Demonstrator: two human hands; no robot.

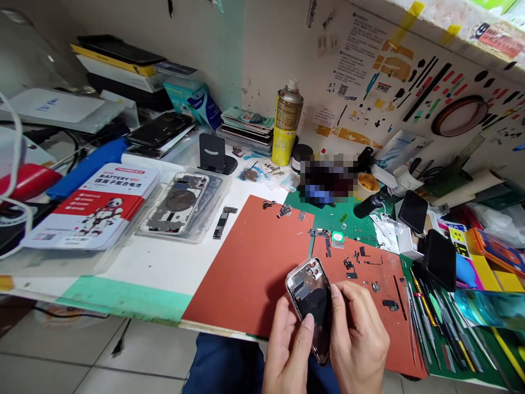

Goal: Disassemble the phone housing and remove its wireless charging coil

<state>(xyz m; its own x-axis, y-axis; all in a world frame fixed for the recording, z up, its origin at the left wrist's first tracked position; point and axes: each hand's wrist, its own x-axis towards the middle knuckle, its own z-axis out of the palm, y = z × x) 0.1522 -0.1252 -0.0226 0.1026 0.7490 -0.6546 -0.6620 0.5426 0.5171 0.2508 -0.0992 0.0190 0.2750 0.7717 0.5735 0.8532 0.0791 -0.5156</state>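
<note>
Both hands hold a phone housing [310, 306] with its inside facing up, tilted over the front edge of the red-brown mat [254, 262]. My left hand [292, 342] grips its left side, with the thumb lying on the dark inner surface. On the opposite edge, my right hand [359, 334] pinches the frame between thumb and fingers. Camera openings show at the housing's upper corner. Small phone parts lie on the mat around it, among them a dark module [390, 305] and a part with a green round sticker [338, 238].
A logic board [222, 222] and another phone housing [176, 202] in a plastic tray lie to the left, beside a battery box [94, 205]. Tweezers and screwdrivers [445, 323] line the right. Behind stand a yellow spray can [287, 123] and a black phone stand [215, 153].
</note>
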